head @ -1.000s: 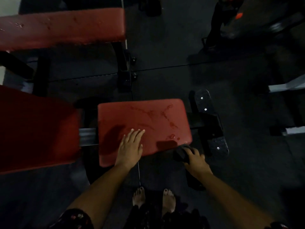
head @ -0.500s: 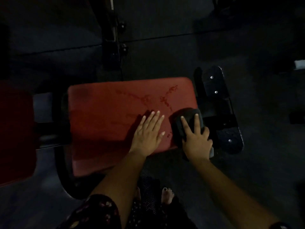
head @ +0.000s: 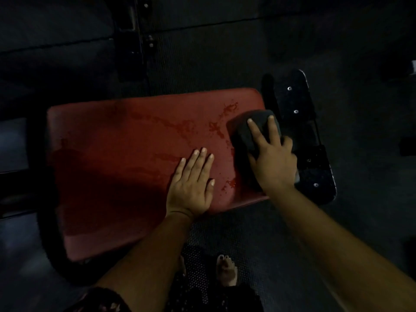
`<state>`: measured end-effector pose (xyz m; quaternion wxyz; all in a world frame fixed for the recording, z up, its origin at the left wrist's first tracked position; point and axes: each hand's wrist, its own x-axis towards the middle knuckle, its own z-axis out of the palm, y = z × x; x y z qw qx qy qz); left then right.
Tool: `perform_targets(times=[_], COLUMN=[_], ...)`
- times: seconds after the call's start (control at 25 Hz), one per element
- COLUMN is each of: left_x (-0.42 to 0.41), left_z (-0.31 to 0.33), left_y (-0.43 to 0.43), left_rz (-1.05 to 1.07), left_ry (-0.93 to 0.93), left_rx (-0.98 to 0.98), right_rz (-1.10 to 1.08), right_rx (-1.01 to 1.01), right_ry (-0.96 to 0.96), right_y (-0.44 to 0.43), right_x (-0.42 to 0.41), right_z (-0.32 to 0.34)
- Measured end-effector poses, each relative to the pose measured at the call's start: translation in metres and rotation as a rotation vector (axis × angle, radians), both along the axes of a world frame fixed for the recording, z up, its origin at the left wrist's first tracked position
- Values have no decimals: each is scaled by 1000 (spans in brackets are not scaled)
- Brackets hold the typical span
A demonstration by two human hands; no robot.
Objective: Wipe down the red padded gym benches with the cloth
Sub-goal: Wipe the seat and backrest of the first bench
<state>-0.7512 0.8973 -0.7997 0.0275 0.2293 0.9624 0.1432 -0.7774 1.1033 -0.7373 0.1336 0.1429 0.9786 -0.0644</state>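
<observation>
A red padded bench seat (head: 126,158) fills the middle of the head view, with wet streaks and droplets across its right half. My right hand (head: 273,163) presses a dark cloth (head: 244,131) flat onto the pad's right end, fingers spread straight over it. My left hand (head: 191,185) rests palm down on the pad near its front edge, fingers straight and together, just left of the cloth.
A black metal foot plate (head: 315,140) with bolts sticks out right of the pad. Black frame parts (head: 132,41) stand behind it on the dark rubber floor. My bare feet (head: 226,271) are below the pad's front edge.
My right hand has brought the cloth up from below the pad's edge onto its right end and slid it farther back. The view has moved closer; my left hand stays flat on the pad.
</observation>
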Motion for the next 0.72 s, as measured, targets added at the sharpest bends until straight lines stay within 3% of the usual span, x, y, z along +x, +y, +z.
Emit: perform_targets(times=[0.2,0.32,0.56,0.72], left_x=[1,0,0,1], left_z=[-3,-5,-5,-5], left_y=[0,-1,1,-3], left_rz=[-11,-18,-9,-13], left_ry=[40,74,100,99], left_rx=[-45,-78,-34,8], right_rz=[45,196,197,57], right_rx=[-37,-63,-11,-35], right_ry=[-1,-23,165,83], right_y=[4,-17,-17,-24], right_x=[-110,-121,15,121], right_z=[4,7,-3,-3])
